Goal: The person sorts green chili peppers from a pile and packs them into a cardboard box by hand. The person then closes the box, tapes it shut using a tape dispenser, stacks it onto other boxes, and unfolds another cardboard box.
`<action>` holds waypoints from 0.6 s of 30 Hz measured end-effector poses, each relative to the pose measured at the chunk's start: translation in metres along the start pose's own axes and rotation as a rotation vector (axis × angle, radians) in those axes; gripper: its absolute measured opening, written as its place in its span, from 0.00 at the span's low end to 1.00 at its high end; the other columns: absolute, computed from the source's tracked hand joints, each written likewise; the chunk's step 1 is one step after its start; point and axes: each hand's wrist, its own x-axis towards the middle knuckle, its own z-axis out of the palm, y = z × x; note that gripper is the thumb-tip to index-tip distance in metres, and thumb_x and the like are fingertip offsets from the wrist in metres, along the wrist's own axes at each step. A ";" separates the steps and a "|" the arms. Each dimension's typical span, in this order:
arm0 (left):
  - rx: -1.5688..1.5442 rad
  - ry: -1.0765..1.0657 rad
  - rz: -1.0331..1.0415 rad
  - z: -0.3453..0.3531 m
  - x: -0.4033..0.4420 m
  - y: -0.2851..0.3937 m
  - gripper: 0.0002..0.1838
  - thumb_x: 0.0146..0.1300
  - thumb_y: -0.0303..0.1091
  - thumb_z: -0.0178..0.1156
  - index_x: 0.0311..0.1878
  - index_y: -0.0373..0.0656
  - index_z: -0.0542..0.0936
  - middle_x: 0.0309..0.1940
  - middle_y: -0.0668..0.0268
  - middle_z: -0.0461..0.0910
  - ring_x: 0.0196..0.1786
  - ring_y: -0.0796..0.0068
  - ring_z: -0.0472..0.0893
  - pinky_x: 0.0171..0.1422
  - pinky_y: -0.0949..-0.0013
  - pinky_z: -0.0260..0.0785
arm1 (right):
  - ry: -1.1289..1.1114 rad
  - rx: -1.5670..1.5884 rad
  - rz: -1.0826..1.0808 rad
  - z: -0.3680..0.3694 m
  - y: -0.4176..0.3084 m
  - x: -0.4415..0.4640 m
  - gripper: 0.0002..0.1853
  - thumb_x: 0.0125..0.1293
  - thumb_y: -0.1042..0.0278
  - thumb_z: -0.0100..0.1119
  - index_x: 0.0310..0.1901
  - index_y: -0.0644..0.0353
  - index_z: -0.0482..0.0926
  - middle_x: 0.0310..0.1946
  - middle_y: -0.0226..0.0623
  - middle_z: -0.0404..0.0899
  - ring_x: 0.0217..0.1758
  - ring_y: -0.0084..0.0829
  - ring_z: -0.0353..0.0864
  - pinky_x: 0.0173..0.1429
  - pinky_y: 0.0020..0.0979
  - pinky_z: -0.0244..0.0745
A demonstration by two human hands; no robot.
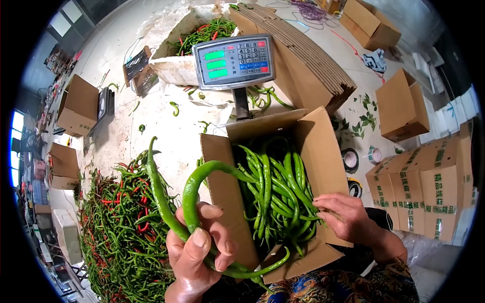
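My left hand (204,247) is closed around a few long, curved green chili peppers (203,173), raised to the left of an open cardboard box (322,156). Their tips stick out above and below the fingers. Inside the box lies a heap of glossy green chili peppers (277,189), mostly lengthwise. At the box's right side, my right hand (347,217) pinches the end of a green pepper at the edge of that heap. Its thumb and forefinger are pressed together, and the other fingers are partly hidden.
A digital scale display (233,61) rises behind the box. On the left lies a large pile of green and red peppers (126,237). Behind the scale are a white foam box (174,70) of peppers and flattened cardboard (303,55). Tape rolls (349,159) and printed cartons (422,187) stand right.
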 end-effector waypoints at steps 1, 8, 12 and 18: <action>0.008 -0.004 0.002 -0.001 0.000 0.000 0.21 0.67 0.36 0.58 0.56 0.30 0.69 0.24 0.55 0.77 0.14 0.76 0.65 0.22 0.74 0.64 | 0.002 -0.008 -0.003 0.000 0.000 0.001 0.15 0.56 0.83 0.64 0.46 0.68 0.78 0.42 0.46 0.82 0.42 0.40 0.84 0.45 0.33 0.81; 0.031 0.028 0.019 -0.004 0.002 0.005 0.22 0.65 0.37 0.60 0.54 0.29 0.70 0.23 0.55 0.77 0.13 0.75 0.67 0.19 0.74 0.64 | -0.017 -0.052 -0.005 0.002 -0.003 0.004 0.13 0.56 0.80 0.65 0.44 0.68 0.79 0.42 0.46 0.82 0.43 0.43 0.84 0.47 0.35 0.81; 0.217 0.095 0.339 -0.031 0.004 0.020 0.19 0.67 0.34 0.57 0.55 0.29 0.71 0.24 0.60 0.77 0.16 0.81 0.68 0.15 0.80 0.57 | 0.020 -0.100 -0.002 0.002 -0.002 0.004 0.11 0.57 0.78 0.65 0.42 0.68 0.80 0.42 0.44 0.82 0.44 0.43 0.84 0.48 0.35 0.82; 0.981 0.404 0.222 -0.120 0.023 0.023 0.13 0.72 0.34 0.53 0.52 0.35 0.76 0.23 0.72 0.74 0.18 0.88 0.64 0.21 0.82 0.53 | 0.025 -0.088 0.145 0.007 -0.010 0.005 0.10 0.56 0.82 0.62 0.42 0.67 0.81 0.41 0.45 0.83 0.39 0.37 0.85 0.44 0.31 0.81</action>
